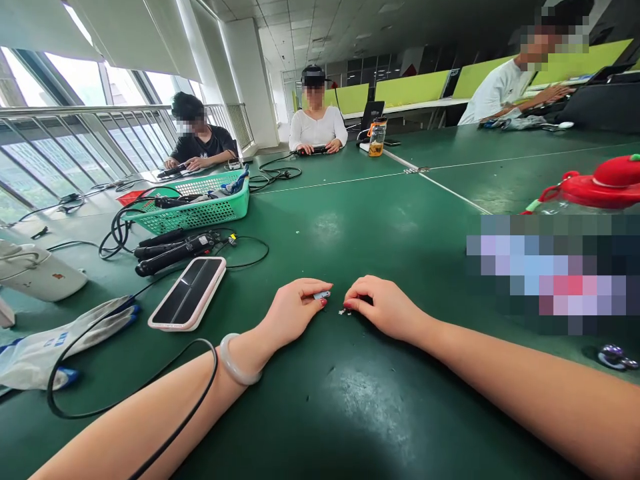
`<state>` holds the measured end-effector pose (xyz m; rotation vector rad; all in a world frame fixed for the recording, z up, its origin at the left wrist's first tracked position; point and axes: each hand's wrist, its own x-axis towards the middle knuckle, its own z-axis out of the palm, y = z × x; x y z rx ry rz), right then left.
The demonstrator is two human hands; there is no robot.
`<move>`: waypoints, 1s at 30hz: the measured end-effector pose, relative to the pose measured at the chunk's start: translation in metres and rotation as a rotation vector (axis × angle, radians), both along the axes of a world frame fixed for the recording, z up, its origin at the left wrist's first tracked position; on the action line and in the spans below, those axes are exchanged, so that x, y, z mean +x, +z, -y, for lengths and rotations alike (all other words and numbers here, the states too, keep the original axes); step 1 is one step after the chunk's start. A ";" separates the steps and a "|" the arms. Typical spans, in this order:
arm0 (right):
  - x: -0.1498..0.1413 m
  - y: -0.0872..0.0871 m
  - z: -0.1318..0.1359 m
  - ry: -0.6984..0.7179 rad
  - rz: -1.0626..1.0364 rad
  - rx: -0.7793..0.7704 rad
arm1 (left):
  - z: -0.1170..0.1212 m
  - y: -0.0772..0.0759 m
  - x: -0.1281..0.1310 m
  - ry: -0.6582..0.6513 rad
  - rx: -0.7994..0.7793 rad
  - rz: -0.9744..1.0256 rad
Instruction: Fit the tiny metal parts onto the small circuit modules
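In the head view my left hand [297, 307], with a pale bangle [239, 363] at its wrist, pinches a small pale blue object [323, 295] between thumb and fingers. Its kind is too small to tell. Across a narrow gap, my right hand [377, 303] rests on the green table [320, 227] with thumb and forefinger closed together. Tiny white bits [343, 312] lie right at those fingertips. Whether any of them is between the fingers I cannot make out. A phone in a pink case [189, 293] lies to the left of my left hand.
A black cable [195, 347] crosses over my left forearm. Farther left are work gloves [75, 337], black hand-held devices [175, 252] and a green basket [195, 212]. A red-lidded bottle [595, 187] stands at right. Three people sit around the table, their hands far from mine.
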<state>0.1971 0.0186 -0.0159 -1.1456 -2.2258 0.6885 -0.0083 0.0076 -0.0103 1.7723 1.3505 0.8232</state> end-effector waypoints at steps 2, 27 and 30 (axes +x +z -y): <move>0.001 0.000 -0.001 -0.001 -0.014 -0.012 | 0.001 0.001 0.001 -0.010 0.012 -0.039; 0.029 0.012 -0.021 0.148 0.094 -0.310 | 0.000 0.000 -0.001 -0.025 -0.040 0.015; 0.028 0.010 -0.019 0.138 0.093 -0.285 | 0.001 0.001 0.000 -0.031 -0.084 0.061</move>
